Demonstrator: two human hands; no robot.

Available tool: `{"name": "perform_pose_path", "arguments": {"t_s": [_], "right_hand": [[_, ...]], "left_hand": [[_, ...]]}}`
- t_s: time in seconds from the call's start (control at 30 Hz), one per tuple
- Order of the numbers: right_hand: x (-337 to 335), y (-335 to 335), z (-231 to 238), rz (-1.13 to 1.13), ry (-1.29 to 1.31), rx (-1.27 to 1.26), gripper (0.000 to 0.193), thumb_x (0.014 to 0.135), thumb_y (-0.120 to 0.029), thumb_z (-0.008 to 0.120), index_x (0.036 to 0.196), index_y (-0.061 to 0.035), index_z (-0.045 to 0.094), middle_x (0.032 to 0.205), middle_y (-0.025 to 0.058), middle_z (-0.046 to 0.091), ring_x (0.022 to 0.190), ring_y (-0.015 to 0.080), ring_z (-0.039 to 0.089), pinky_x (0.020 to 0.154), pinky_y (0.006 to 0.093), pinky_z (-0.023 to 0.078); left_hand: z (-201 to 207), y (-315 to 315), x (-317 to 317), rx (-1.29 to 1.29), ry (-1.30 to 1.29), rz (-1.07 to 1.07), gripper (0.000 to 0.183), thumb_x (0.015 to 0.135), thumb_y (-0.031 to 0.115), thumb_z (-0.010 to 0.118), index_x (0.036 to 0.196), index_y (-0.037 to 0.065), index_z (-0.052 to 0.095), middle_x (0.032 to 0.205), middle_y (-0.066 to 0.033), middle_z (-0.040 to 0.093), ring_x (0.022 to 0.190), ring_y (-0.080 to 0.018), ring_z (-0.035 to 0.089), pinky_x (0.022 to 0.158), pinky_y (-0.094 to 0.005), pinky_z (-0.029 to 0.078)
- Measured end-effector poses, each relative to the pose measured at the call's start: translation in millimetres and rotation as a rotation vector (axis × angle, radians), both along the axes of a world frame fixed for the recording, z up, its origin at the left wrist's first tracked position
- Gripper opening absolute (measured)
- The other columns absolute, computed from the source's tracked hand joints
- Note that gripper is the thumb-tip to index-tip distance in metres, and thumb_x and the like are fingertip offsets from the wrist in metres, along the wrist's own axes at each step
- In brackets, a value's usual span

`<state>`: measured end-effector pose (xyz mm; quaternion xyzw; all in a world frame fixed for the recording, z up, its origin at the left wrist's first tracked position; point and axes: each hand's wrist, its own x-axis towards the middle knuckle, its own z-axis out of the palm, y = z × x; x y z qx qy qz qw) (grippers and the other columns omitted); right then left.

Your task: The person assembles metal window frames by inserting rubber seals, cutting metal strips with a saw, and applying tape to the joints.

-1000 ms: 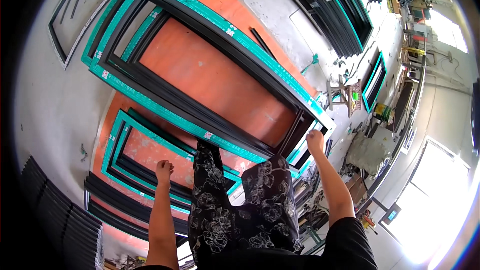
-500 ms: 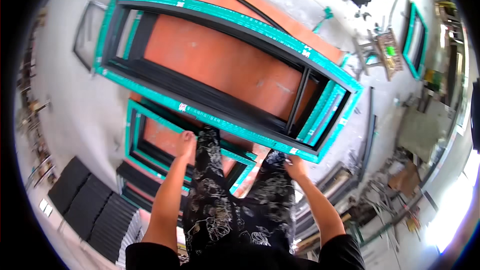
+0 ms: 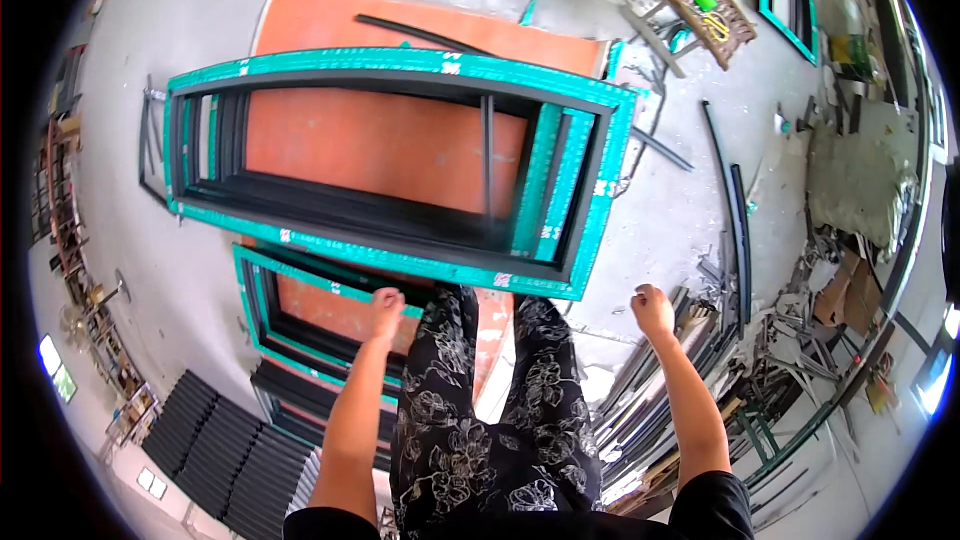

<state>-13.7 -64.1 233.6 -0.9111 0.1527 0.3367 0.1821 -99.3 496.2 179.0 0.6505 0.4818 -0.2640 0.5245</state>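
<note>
A large rectangular window frame [image 3: 400, 258], dark grey with green protective film, lies across the middle, with a dark crossbar [image 3: 488, 155] near its right end. My left hand [image 3: 388, 312] hovers just below its near edge, fingers loosely curled with nothing in them. Beneath that hand is a smaller green-filmed frame [image 3: 330, 285]. Off the big frame's near right corner, my right hand [image 3: 653, 310] hangs free, its fingers curled in and holding nothing. Between the hands are my legs in dark flowered trousers.
An orange board [image 3: 385, 145] lies under the big frame, with a dark strip [image 3: 420, 34] on it. A small stool [image 3: 705, 10] carries a green item and yellow-handled scissors. Long profiles [image 3: 740, 240] and scrap lie at right. Stacked dark profiles [image 3: 225, 460] stand lower left.
My right hand has moved right, away from the big frame's near corner and my leg. My left hand stays near the smaller frame. The view has turned, so the frames appear more level.
</note>
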Motion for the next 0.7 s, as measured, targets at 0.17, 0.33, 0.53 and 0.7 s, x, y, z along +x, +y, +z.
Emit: {"name": "perform_pose_path", "arguments": {"t_s": [0.17,0.33,0.53,0.7], "right_hand": [[17,31,1,-0.018,-0.02,0.068,0.024,0.082,-0.021,0.061,0.099,-0.0071,0.069,0.087,0.0193,0.069,0.086,0.0379,0.066,0.077,0.0451,0.053],[56,76,27,0.074,0.06,0.107,0.027,0.082,-0.024,0.061,0.103,-0.0092,0.069,0.089,0.0142,0.07,0.087,0.0329,0.067,0.077,0.0429,0.053],[156,54,28,0.307,0.035,0.147,0.023,0.08,-0.022,0.063,0.099,-0.0094,0.067,0.089,0.0169,0.067,0.085,0.0379,0.065,0.075,0.0479,0.053],[290,-73,-43,0.434,-0.071,-0.057,0.024,0.08,-0.024,0.063,0.1,-0.0136,0.069,0.088,0.0116,0.069,0.085,0.0326,0.067,0.075,0.0436,0.054]], "left_hand": [[-10,62,33,0.028,0.154,0.358,0.022,0.089,0.022,0.066,0.105,0.017,0.052,0.09,-0.0001,0.058,0.081,-0.0159,0.06,0.074,-0.0341,0.051],[-25,46,51,-0.056,0.262,0.393,0.026,0.091,0.029,0.065,0.104,0.011,0.052,0.092,-0.003,0.056,0.086,-0.0176,0.06,0.078,-0.0388,0.055],[-57,-14,45,-0.063,0.383,0.555,0.06,0.086,0.039,0.072,0.126,0.005,0.043,0.109,-0.0098,0.051,0.098,-0.0259,0.055,0.085,-0.0502,0.052],[-74,-111,44,-0.065,0.373,0.716,0.069,0.083,0.049,0.072,0.131,0.007,0.046,0.129,-0.0158,0.05,0.116,-0.0335,0.053,0.089,-0.0525,0.05]]}}
